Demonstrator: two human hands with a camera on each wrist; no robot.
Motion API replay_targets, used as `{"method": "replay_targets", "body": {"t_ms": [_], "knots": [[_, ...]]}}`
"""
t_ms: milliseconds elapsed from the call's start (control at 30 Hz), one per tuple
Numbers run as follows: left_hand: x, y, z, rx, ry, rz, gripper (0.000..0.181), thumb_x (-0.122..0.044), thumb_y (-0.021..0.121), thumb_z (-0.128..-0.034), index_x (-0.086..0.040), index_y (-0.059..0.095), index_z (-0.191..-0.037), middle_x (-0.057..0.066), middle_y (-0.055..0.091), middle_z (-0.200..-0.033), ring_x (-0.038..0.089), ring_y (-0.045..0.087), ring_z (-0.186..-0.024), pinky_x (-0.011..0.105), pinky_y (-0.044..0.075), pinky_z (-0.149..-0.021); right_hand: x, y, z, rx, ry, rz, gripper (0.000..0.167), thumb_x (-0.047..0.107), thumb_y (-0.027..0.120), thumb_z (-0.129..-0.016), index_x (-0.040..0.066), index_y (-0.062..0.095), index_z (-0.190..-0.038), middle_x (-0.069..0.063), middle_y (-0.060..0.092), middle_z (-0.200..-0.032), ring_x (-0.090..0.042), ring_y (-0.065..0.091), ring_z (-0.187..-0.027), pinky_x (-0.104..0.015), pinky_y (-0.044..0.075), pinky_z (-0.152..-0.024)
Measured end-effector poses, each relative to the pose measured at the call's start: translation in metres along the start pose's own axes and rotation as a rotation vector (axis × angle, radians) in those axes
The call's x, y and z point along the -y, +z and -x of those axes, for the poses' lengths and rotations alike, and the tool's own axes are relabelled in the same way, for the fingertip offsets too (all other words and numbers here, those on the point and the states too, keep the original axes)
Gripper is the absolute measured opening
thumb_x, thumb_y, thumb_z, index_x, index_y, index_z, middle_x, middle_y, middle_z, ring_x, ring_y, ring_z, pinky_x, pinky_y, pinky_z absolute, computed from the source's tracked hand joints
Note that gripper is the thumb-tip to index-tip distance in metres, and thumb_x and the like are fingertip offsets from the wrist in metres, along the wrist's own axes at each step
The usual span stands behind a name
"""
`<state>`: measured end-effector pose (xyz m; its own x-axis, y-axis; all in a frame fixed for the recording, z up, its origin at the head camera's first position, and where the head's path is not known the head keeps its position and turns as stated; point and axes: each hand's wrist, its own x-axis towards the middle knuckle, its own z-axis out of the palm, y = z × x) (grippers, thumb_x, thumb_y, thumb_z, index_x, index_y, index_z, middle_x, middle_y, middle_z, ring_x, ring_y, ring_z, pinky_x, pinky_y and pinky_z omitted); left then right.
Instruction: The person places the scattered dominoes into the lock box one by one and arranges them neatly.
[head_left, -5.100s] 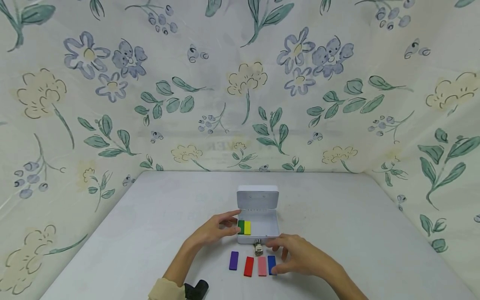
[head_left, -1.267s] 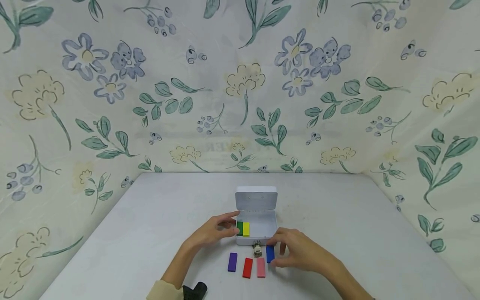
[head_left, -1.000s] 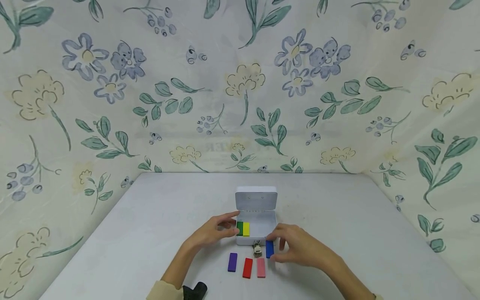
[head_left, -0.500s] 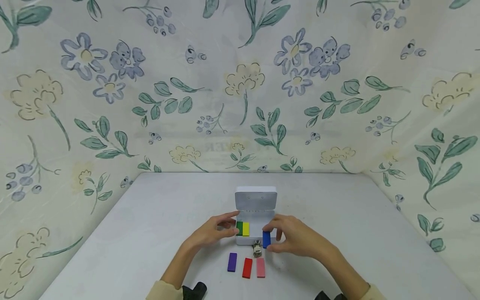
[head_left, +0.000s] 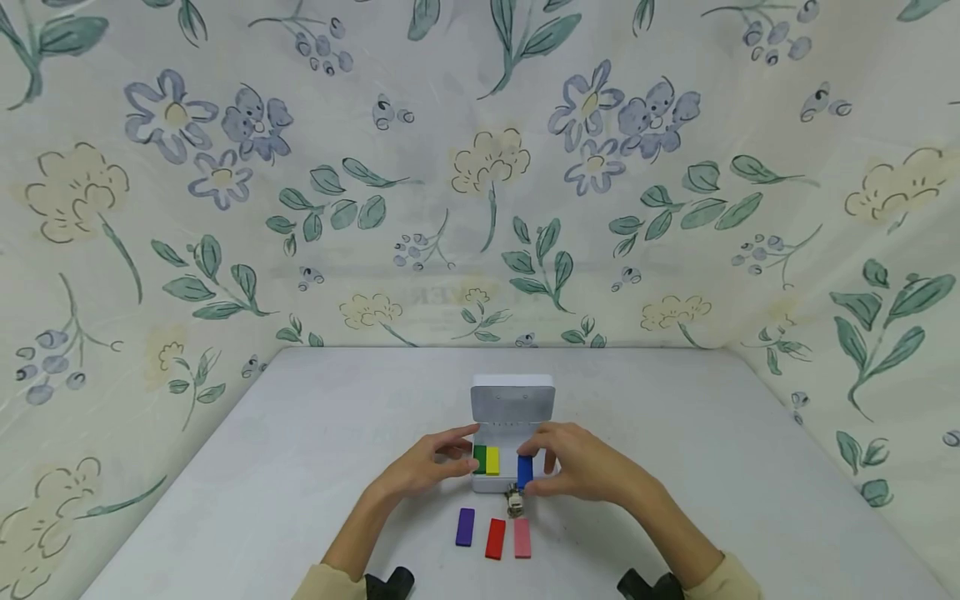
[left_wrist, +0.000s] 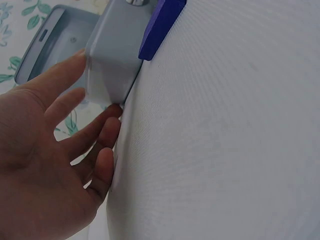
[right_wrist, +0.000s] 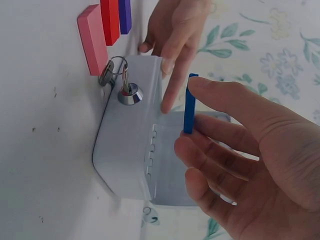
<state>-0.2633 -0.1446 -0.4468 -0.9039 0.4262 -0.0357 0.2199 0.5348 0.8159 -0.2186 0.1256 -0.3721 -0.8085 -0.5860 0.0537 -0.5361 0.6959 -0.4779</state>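
Note:
A white metal box (head_left: 491, 484) stands with its lid (head_left: 513, 403) raised. Inside, at its left end, a green block (head_left: 479, 459) and a yellow block (head_left: 492, 461) lie side by side. My left hand (head_left: 420, 465) rests against the box's left side, its fingers loosely extended. Between thumb and fingers my right hand (head_left: 592, 467) pinches a blue block (right_wrist: 190, 104) by its ends, above the box's front edge. Keys (right_wrist: 107, 74) hang from the lock (right_wrist: 131, 94) on the front wall.
In front of the box, a purple block (head_left: 465, 527), a red block (head_left: 495, 539) and a pink block (head_left: 522, 538) lie on the white table (head_left: 337, 392). A floral cloth (head_left: 480, 275) hangs behind the table.
My right hand has picked the blue block up from beside the pink one and carried it forward and left to the box. The left hand has stayed at the box's side.

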Motion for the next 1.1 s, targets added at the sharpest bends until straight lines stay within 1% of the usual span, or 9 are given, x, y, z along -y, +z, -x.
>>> {"method": "replay_targets", "body": {"t_ms": [133,433,633,800,1100], "knots": [[-0.001,0.0,0.001,0.002,-0.004,0.004,0.062,-0.038,0.07,-0.0898,-0.02,0.049,-0.145,0.01,0.063,-0.129,0.022,0.054,-0.111,0.053,0.044,-0.098,-0.002,-0.001,-0.005,-0.002,-0.003,0.01,0.041,0.031,0.081,-0.08,0.011,0.072,-0.114,-0.003,0.068,-0.107,-0.015,0.059,-0.083,-0.019,0.049,-0.069],[-0.003,0.0,0.001,0.003,-0.008,0.008,0.061,-0.036,0.07,-0.0902,-0.02,0.049,-0.146,0.011,0.063,-0.129,0.023,0.055,-0.113,0.056,0.043,-0.101,-0.009,-0.003,-0.017,-0.013,-0.024,0.002,0.04,0.028,0.08,-0.081,0.008,0.071,-0.115,-0.009,0.068,-0.105,-0.015,0.06,-0.082,-0.017,0.049,-0.066],[-0.003,0.0,0.001,0.003,-0.01,0.005,0.06,-0.034,0.069,-0.0907,-0.02,0.049,-0.145,0.01,0.063,-0.129,0.023,0.055,-0.114,0.056,0.043,-0.1,-0.01,-0.002,-0.021,-0.022,-0.018,0.001,0.041,0.027,0.08,-0.08,0.007,0.072,-0.115,-0.009,0.067,-0.103,-0.016,0.06,-0.081,-0.018,0.048,-0.066],[-0.003,0.0,0.002,0.007,-0.007,0.009,0.061,-0.036,0.07,-0.0904,-0.02,0.049,-0.145,0.01,0.063,-0.129,0.023,0.055,-0.114,0.056,0.043,-0.101,-0.013,0.0,-0.025,-0.021,-0.016,-0.012,0.041,0.026,0.08,-0.081,0.005,0.071,-0.115,-0.012,0.067,-0.104,-0.018,0.06,-0.08,-0.017,0.048,-0.065],[-0.003,0.0,0.002,0.008,-0.015,0.015,0.062,-0.037,0.07,-0.0898,-0.02,0.048,-0.146,0.009,0.063,-0.129,0.023,0.055,-0.115,0.057,0.042,-0.101,-0.019,0.005,-0.033,-0.021,-0.008,-0.016,0.041,0.025,0.081,-0.08,0.005,0.071,-0.115,-0.011,0.067,-0.105,-0.016,0.06,-0.08,-0.017,0.048,-0.065]]}}
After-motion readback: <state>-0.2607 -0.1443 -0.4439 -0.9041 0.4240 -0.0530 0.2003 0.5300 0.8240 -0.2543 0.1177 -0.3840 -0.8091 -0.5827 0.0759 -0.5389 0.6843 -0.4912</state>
